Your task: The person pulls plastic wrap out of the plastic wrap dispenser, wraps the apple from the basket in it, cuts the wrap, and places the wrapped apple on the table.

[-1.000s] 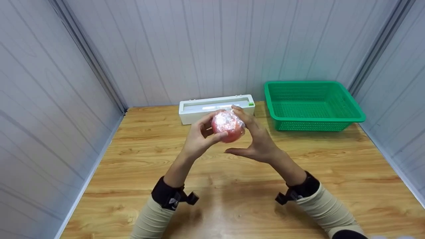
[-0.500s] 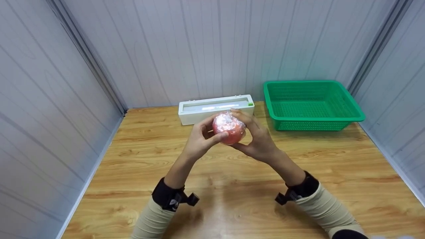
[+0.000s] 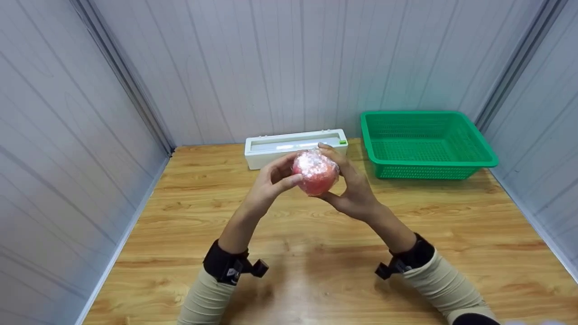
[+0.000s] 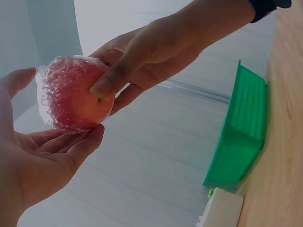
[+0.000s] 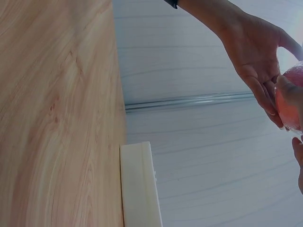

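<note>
A red apple wrapped in clear cling film is held up above the table between both hands. My right hand grips it, with the thumb pressed on its side in the left wrist view and the fingers on the far side. My left hand is spread beside it. Its fingers touch the apple from below, and the thumb stands slightly off the film in the left wrist view. Only part of the right hand shows at the edge of the right wrist view.
Behind the hands, a long white cling film dispenser with a small green slider stands by the back wall. A green plastic basket sits to its right on the wooden table. Pale panel walls close in three sides.
The right thumb has come in under the apple, and the right hand now grips it. The left thumb has drawn back to the apple's edge as the apple shifted slightly right.
</note>
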{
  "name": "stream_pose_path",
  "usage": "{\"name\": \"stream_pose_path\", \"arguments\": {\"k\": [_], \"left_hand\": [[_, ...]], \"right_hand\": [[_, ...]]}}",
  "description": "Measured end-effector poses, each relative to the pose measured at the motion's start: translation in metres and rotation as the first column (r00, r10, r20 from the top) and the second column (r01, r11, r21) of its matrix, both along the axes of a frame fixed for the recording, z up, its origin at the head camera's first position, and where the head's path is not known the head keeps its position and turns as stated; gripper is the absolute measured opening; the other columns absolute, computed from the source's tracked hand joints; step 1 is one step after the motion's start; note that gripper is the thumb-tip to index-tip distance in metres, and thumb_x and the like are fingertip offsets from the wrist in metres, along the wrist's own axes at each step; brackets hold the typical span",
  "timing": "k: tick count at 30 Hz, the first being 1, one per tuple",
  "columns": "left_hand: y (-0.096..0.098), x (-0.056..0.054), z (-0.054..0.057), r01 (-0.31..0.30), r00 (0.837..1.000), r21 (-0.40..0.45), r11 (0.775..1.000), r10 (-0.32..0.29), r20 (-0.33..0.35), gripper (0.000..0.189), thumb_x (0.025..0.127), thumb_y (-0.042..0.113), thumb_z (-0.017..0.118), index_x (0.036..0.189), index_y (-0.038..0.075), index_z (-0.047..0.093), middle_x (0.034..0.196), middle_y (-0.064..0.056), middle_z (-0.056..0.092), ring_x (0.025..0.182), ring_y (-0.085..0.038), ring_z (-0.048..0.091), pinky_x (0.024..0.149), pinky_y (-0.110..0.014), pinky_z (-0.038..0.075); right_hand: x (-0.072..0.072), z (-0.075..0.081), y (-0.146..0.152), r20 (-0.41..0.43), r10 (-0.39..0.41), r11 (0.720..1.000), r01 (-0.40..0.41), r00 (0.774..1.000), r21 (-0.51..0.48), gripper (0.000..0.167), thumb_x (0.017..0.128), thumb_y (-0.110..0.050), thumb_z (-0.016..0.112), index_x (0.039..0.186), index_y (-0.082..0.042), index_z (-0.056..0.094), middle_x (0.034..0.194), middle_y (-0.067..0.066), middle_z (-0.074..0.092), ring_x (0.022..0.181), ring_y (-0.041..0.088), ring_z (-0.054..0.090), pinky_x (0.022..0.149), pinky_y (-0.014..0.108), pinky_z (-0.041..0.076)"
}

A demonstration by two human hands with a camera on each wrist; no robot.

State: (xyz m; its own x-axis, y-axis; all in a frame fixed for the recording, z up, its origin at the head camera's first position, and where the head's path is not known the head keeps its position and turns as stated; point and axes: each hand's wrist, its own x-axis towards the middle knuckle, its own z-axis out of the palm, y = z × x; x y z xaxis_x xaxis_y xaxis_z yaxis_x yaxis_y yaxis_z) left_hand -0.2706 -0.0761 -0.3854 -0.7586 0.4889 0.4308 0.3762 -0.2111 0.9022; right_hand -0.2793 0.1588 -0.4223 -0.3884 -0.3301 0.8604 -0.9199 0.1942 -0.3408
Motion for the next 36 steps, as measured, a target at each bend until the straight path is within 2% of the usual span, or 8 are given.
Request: {"name": "stream_pose_path", "arguments": {"k": [3, 7, 12, 15, 18, 24, 32, 36], "left_hand": [[-0.002, 0.000, 0.002, -0.028, 1.000, 0.003, 1.000, 0.028, -0.011, 0.099, 0.087, 0.056, 0.084, 0.153, -0.007, 0.046, 0.146, -0.022, 0.059, 0.131, -0.030, 0.060, 0.105, -0.040, 0.056], [0.000, 0.005, 0.004, -0.136, 0.989, -0.009, 0.991, 0.136, -0.058, 0.087, 0.087, 0.045, 0.088, 0.149, -0.003, 0.051, 0.149, -0.016, 0.056, 0.135, -0.030, 0.058, 0.111, -0.046, 0.052], [0.007, 0.016, 0.008, -0.295, 0.946, -0.037, 0.955, 0.286, -0.152, 0.075, 0.085, 0.028, 0.092, 0.145, 0.001, 0.056, 0.146, -0.014, 0.058, 0.132, -0.027, 0.061, 0.108, -0.041, 0.054], [0.013, 0.022, 0.007, -0.364, 0.916, -0.040, 0.931, 0.349, -0.199, 0.075, 0.082, 0.021, 0.094, 0.143, 0.001, 0.057, 0.144, -0.013, 0.058, 0.130, -0.025, 0.062, 0.105, -0.037, 0.057], [0.018, 0.025, 0.006, -0.411, 0.894, -0.048, 0.911, 0.392, -0.217, 0.077, 0.079, 0.020, 0.096, 0.143, 0.003, 0.057, 0.142, -0.010, 0.058, 0.128, -0.024, 0.063, 0.101, -0.036, 0.058], [0.020, 0.024, 0.002, -0.443, 0.879, -0.073, 0.894, 0.417, -0.231, 0.077, 0.077, 0.018, 0.097, 0.142, 0.006, 0.057, 0.140, -0.008, 0.061, 0.126, -0.024, 0.064, 0.099, -0.037, 0.060], [0.019, 0.020, 0.001, -0.445, 0.873, -0.062, 0.894, 0.417, -0.253, 0.071, 0.078, 0.020, 0.097, 0.137, 0.005, 0.060, 0.135, -0.007, 0.065, 0.124, -0.022, 0.065, 0.097, -0.037, 0.061], [0.018, 0.017, -0.002, -0.448, 0.870, -0.056, 0.892, 0.421, -0.258, 0.071, 0.078, 0.021, 0.097, 0.137, 0.006, 0.061, 0.133, -0.006, 0.065, 0.123, -0.021, 0.065, 0.096, -0.036, 0.061]], "right_hand": [[0.000, 0.000, 0.000, 0.023, -0.007, 1.000, 0.007, 1.000, 0.001, 0.092, 0.079, -0.007, 0.094, 0.155, -0.003, 0.043, 0.162, 0.019, 0.046, 0.141, 0.034, 0.054, 0.107, 0.039, 0.055], [0.001, 0.000, 0.000, 0.032, -0.033, 0.999, 0.033, 0.999, -0.010, 0.092, 0.080, -0.006, 0.094, 0.157, -0.004, 0.043, 0.162, 0.018, 0.045, 0.141, 0.034, 0.053, 0.107, 0.039, 0.055], [0.000, 0.000, -0.001, 0.023, -0.070, 0.997, 0.070, 0.997, -0.014, 0.093, 0.080, -0.009, 0.094, 0.157, -0.005, 0.043, 0.163, 0.015, 0.045, 0.144, 0.034, 0.051, 0.111, 0.042, 0.052], [-0.001, 0.000, -0.002, 0.009, -0.087, 0.996, 0.087, 0.996, -0.006, 0.091, 0.082, -0.010, 0.093, 0.157, -0.005, 0.043, 0.164, 0.014, 0.044, 0.146, 0.035, 0.049, 0.113, 0.044, 0.050], [0.000, 0.000, -0.003, -0.010, -0.110, 0.994, 0.110, 0.994, 0.004, 0.090, 0.082, -0.012, 0.093, 0.157, -0.005, 0.044, 0.163, 0.014, 0.045, 0.146, 0.034, 0.049, 0.114, 0.044, 0.049], [0.001, -0.002, -0.004, -0.020, -0.135, 0.991, 0.136, 0.991, 0.019, 0.090, 0.082, -0.015, 0.094, 0.157, -0.007, 0.045, 0.163, 0.012, 0.046, 0.145, 0.032, 0.050, 0.114, 0.042, 0.050], [0.000, -0.004, -0.004, 0.037, -0.090, 0.996, 0.090, 0.995, 0.012, 0.094, 0.082, -0.010, 0.093, 0.160, -0.009, 0.041, 0.164, 0.017, 0.044, 0.144, 0.032, 0.051, 0.110, 0.042, 0.053], [-0.001, -0.002, 0.001, 0.102, -0.047, 0.998, 0.042, 0.994, 0.045, 0.101, 0.082, -0.011, 0.093, 0.164, -0.011, 0.035, 0.167, 0.012, 0.039, 0.144, 0.031, 0.050, 0.108, 0.041, 0.054]]}}
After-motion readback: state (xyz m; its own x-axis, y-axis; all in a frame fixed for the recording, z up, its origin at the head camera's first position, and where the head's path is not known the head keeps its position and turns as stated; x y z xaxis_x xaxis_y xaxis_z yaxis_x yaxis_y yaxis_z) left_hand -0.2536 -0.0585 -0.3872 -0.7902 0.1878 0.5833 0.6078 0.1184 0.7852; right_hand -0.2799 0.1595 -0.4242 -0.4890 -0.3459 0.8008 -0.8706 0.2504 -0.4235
